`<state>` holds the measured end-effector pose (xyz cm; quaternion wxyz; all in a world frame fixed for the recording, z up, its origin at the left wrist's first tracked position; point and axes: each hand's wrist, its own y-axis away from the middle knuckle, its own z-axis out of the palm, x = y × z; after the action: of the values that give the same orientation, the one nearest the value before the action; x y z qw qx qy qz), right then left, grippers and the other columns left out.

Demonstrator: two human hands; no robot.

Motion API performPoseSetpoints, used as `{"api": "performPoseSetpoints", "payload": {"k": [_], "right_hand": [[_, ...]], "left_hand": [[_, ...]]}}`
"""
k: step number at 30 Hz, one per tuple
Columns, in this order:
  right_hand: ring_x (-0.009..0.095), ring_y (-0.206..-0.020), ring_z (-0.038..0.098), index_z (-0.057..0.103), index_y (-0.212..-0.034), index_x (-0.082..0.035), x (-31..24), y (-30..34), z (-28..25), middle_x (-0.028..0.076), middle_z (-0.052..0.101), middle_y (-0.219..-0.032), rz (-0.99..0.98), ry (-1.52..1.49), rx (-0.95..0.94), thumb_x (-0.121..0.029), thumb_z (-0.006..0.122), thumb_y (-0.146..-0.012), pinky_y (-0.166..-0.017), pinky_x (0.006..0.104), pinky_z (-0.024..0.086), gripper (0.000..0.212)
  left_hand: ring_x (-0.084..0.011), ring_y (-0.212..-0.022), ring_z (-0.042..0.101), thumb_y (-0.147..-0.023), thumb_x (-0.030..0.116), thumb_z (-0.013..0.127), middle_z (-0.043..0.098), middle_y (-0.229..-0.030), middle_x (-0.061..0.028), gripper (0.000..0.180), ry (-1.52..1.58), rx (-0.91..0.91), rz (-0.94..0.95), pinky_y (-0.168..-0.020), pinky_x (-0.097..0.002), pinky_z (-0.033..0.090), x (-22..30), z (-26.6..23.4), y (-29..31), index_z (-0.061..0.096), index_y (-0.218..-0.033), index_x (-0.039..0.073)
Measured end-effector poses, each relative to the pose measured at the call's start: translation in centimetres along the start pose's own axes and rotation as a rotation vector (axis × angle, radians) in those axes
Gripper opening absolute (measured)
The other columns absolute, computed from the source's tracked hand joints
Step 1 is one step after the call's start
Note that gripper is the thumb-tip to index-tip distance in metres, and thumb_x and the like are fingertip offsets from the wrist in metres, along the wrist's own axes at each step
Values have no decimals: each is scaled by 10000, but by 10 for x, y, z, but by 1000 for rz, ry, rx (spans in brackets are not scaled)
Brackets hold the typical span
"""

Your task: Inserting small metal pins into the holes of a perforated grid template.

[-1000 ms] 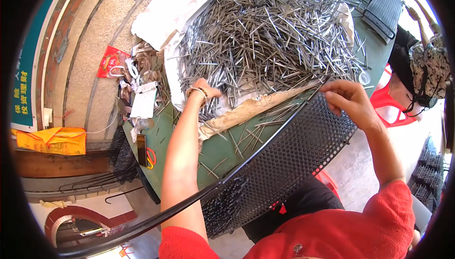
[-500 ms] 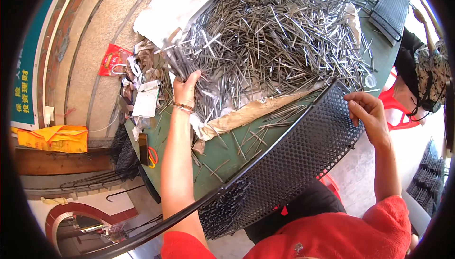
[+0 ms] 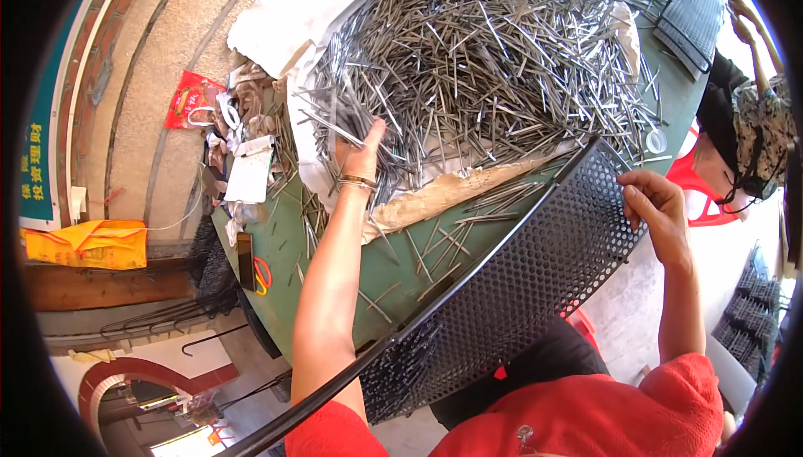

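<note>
A black perforated panel (image 3: 535, 239) with a dark rim slants from my body over the table's front edge; dark pieces crowd the holes at its lower left. My right hand (image 3: 661, 210) is closed at the panel's right end, fingertips curled over its edge. Spread on wrapping is a big heap of thin grey metal rods (image 3: 493, 56). At the heap's near left side, my left hand (image 3: 361, 156) is closed around a bunch of these rods, which stick out past the fingers. Motion blurs some of them, and part of the fingers is hidden.
The green table (image 3: 401, 269) carries stray rods, orange-handled scissors (image 3: 263, 276), a dark phone-like slab (image 3: 245, 261) and a small clear round lid (image 3: 655, 140). A red packet (image 3: 194, 102) lies at left. Another person's hands (image 3: 747, 22) are beside a second mesh panel (image 3: 693, 22).
My left hand has shifted slightly right and down at the heap's edge with the rods in it. My right hand stays at the panel's end. The other person's arms have come up.
</note>
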<state>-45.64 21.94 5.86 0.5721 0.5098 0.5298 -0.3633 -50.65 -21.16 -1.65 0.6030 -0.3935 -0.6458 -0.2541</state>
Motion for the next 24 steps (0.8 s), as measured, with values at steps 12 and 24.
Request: {"api": "performPoseSetpoints", "payload": {"k": [12, 24], "right_hand": [[37, -550, 486, 626, -1026, 11, 4, 5, -6, -9, 555, -658, -7, -10, 33, -122, 580, -908, -496, 181, 379, 184], [30, -560, 483, 628, -1023, 5, 6, 13, -7, -17, 553, -660, -14, -2, 30, -124, 584, -908, -503, 177, 378, 178]], "left_hand": [[-125, -830, 592, -721, 112, 763, 642, -904, -39, 279, 60, 124, -58, -795, -293, 469, 9, -8, -5, 637, -963, 58], [-184, -812, 632, -781, 147, 702, 665, -919, -88, 220, 158, 17, 24, -788, -325, 506, 41, -19, -51, 643, -929, -5]]}}
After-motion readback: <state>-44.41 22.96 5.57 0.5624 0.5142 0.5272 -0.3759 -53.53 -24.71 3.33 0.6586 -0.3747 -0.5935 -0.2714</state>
